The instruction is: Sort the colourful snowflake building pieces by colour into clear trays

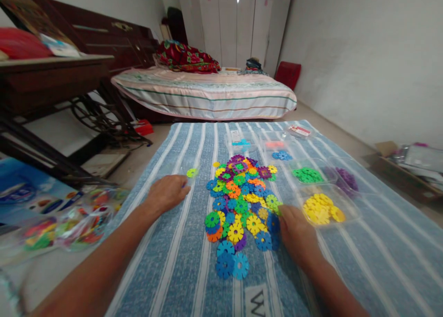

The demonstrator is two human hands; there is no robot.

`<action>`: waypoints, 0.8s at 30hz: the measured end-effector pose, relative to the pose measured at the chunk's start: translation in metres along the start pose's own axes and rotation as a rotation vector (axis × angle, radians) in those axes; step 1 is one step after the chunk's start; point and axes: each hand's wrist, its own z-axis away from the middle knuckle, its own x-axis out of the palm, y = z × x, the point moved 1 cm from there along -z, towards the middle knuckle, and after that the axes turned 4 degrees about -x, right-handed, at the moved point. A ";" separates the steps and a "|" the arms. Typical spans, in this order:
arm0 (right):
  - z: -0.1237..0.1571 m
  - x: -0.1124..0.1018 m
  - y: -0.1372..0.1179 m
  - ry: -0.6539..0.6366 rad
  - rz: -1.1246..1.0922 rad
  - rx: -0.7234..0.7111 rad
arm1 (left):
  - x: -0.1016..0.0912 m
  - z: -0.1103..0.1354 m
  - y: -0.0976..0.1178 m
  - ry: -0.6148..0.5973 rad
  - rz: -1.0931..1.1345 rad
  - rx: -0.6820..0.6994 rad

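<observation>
From where I stand, a person's 2 bare hands are working at a table (188, 271) spread with a blue-and-white striped cloth. A heap of flat notched discs (241, 206) in blue, green, yellow, orange and purple runs down the middle of it, with 3 blue discs (224, 265) at the near end.

The left hand (169, 193) is well apart from the heap, its fingers curled in, just beside a lime-green disc (191, 172); I can't tell whether it grips anything. The right hand (298, 231) is at the heap's right edge, fingers bent toward a lime-green piece (277, 205); whether they pinch it I can't make out.

To the right, clear tubs hold sorted discs: yellow pieces (320, 208) nearest the right hand, green pieces (307, 175) beyond them, purple pieces (347, 178) beside the green. Farther off lie blue pieces (282, 156) and, to their left, light-blue pieces (244, 143).

Past the table stands a bed (207, 95) with a striped cover and a red floral bundle (190, 57) on top.
</observation>
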 end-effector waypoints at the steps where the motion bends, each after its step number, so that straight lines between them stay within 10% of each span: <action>1: -0.002 0.002 0.000 -0.028 0.016 0.008 | 0.001 0.004 -0.001 -0.007 0.009 0.031; 16: -0.004 0.018 0.009 -0.042 0.031 0.032 | 0.008 0.056 -0.026 -0.138 0.114 0.223; 24: -0.001 0.017 0.006 0.118 -0.100 0.040 | 0.000 0.069 -0.020 -0.003 0.133 0.154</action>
